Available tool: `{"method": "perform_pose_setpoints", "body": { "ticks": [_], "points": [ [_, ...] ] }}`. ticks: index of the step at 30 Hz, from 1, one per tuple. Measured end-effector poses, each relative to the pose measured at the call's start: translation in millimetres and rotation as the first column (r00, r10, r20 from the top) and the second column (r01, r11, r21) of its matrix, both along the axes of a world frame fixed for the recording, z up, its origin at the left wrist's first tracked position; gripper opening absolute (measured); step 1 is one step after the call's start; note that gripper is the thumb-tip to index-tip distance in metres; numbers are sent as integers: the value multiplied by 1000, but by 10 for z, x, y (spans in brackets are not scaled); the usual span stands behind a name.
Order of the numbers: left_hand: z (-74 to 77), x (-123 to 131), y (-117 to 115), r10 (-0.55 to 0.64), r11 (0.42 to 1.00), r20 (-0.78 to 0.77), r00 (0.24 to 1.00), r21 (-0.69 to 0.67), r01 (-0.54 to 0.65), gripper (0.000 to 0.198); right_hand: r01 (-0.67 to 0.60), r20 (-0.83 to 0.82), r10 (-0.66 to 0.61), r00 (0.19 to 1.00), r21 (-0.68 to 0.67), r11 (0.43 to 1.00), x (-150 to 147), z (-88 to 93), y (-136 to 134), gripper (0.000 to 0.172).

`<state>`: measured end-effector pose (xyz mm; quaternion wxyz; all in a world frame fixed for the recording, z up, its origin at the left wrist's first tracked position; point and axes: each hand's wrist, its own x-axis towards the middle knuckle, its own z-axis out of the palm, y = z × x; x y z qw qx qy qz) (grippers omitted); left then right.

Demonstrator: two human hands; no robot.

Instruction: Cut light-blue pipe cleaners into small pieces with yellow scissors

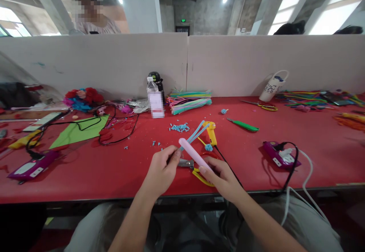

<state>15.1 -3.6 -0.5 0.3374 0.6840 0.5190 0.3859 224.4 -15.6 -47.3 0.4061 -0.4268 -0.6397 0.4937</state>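
Pinched in my left hand (162, 168) are light blue pipe cleaners (196, 132), their free ends spreading up to the right. My right hand (221, 176) is closed around a slim pink tool (192, 153) with a rounded tip. That tip lies close to my left fingertips, across the pipe cleaners; whether it touches them I cannot tell. Under the hands lie scissors with yellow handles (203, 179), partly hidden. Just beyond are a yellow glue gun (211, 133) and a small blue fuzzy ball (209, 147). Short blue cut pieces (179, 127) form a pile farther back.
Bundled pipe cleaners (189, 102) and a water bottle (155, 99) stand by the partition (114, 58). To the right are a green-handled cutter (243, 125), other scissors (266, 106) and a purple power strip (281, 156) with cables. Another power strip (32, 165) sits left. Someone stands beyond the partition.
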Motion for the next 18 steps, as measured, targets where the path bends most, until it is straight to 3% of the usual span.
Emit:
{"method": "perform_pose_setpoints", "body": {
  "ticks": [7, 18],
  "points": [
    [-14, -15, 15, -9, 1000, -34, 999, 10, 9, 33, 40, -20, -40, 999, 33, 999, 12, 25, 5, 32],
    [26, -128, 18, -2, 1000, -39, 999, 24, 3, 32, 312, -168, -301, 939, 44, 949, 475, 2, 245, 32]
  ]
}}
